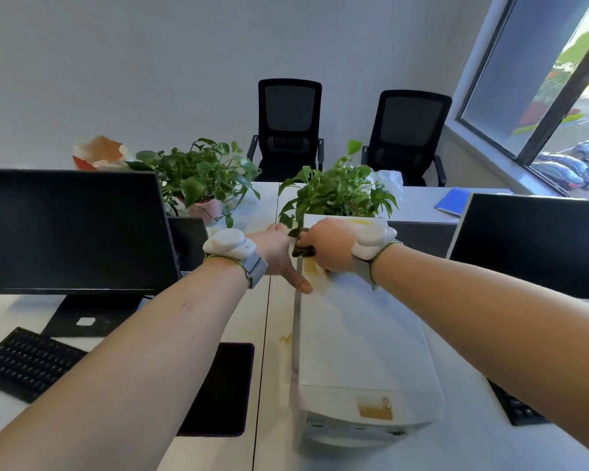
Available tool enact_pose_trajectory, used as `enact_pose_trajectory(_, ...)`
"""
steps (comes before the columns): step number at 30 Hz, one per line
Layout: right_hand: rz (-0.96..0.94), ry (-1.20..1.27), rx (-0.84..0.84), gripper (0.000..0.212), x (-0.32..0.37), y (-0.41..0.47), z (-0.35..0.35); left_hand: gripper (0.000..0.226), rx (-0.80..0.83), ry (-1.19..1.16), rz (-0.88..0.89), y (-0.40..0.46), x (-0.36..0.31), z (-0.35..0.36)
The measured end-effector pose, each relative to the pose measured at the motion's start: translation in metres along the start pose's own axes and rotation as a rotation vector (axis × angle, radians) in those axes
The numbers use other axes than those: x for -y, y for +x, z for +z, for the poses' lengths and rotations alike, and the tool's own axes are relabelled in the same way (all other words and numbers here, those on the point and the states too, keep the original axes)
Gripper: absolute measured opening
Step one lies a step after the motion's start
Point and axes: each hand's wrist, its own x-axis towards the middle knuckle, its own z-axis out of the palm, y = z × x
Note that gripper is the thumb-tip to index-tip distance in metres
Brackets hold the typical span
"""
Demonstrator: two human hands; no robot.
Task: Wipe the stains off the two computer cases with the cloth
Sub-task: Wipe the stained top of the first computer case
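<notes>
A plain grey wall (150, 62) closes the far side. Two black mesh chairs (289, 127) (409, 134) stand against it, behind the far edge of the white desk (238, 334). At right a dark-framed window (538, 73) admits daylight; parked cars (565, 168) show outside.

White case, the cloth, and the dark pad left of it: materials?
White computer case: looks like painted sheet metal on top with a smooth, satin finish and soft glare; the front panel may be plastic. Cloth: dark, soft fabric, bunched under the right hand; the weave is too small to tell. Mouse pad: matte black, likely fabric-faced, with no reflection.
</notes>
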Motion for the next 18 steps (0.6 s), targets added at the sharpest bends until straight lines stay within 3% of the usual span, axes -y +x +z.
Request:
enact_pose_trajectory(2,-0.007,0.017,-0.016,0.047,0.006,-0.018,0.003,0.132,0.036,0.017,0.040,-0.002,-0.003,-0.005)
enact_pose_trajectory(6,-0.034,0.055,-0.038,0.044,0.016,-0.053,0.014,0.107,0.118,0.024,0.193,0.023,0.008,-0.008)
enact_pose_trajectory(9,-0.041,0.108,-0.069,0.042,0.020,-0.077,0.028,0.119,0.073,0.033,0.156,0.024,0.010,-0.010)
enact_pose_trajectory(15,-0.036,0.151,-0.040,0.045,0.008,-0.133,0.052,0.121,0.073,0.074,0.190,-0.025,-0.020,-0.013)
enact_pose_trajectory(18,0.093,0.095,-0.019,0.037,-0.007,-0.155,0.054,0.106,0.099,0.156,0.165,-0.021,-0.026,-0.004)
